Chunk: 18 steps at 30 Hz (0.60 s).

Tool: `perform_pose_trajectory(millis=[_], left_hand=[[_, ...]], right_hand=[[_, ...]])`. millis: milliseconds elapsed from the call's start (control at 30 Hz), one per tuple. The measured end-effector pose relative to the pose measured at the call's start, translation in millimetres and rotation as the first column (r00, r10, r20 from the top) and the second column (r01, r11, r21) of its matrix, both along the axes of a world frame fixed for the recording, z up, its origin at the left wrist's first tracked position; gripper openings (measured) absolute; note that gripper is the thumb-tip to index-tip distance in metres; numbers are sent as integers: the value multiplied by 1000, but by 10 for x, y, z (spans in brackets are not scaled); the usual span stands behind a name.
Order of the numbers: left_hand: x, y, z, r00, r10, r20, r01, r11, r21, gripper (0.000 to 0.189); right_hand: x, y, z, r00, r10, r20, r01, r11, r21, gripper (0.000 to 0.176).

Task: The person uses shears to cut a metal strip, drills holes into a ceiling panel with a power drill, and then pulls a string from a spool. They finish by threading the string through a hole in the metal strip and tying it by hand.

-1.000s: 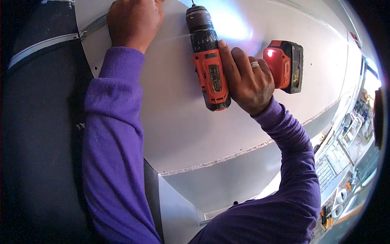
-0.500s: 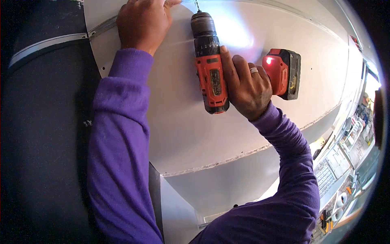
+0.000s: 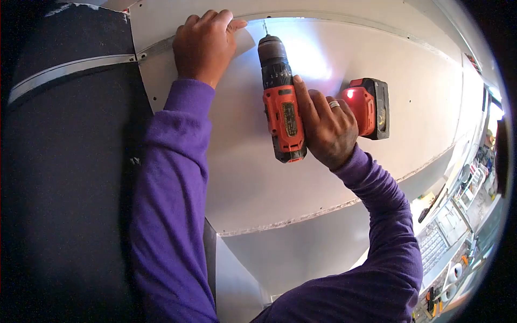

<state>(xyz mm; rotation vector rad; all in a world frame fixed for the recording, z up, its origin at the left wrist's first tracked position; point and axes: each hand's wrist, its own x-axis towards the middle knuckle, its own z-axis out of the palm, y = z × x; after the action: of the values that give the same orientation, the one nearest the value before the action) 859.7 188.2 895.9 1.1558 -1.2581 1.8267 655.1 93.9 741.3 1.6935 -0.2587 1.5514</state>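
Note:
A red and black cordless drill (image 3: 285,116) lies across the upper middle of the view, its thin bit (image 3: 265,27) pointing up at the seam of the white panel (image 3: 242,177). Wrapped round the drill's grip is my right hand (image 3: 331,129), index finger stretched along the body and a ring on one finger. Its battery end, with a red light lit, sticks out to the right of this hand. My left hand (image 3: 204,48) is closed against the panel left of the bit, thumb towards it; whatever its curled fingers hold is hidden. Bright light falls on the panel beside the bit.
A dark panel (image 3: 70,161) fills the left side, crossed by a pale metal strip (image 3: 70,72). The white panel's rough lower edge (image 3: 291,219) runs below my hands. At far right, tools and white rolls (image 3: 455,272) lie among clutter below.
The whole scene sits slightly lower and more to the right as the view shifts. More of my left hand and the panel's seam shows. Both hands keep their hold.

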Motion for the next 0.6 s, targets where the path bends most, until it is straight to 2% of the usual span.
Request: perform_pose_trajectory(millis=[600], left_hand=[[0,22,-21,999,-47,-19,48,999,16,10]], right_hand=[[-40,17,41,999,-24,-24,24,1000,-8,70]])
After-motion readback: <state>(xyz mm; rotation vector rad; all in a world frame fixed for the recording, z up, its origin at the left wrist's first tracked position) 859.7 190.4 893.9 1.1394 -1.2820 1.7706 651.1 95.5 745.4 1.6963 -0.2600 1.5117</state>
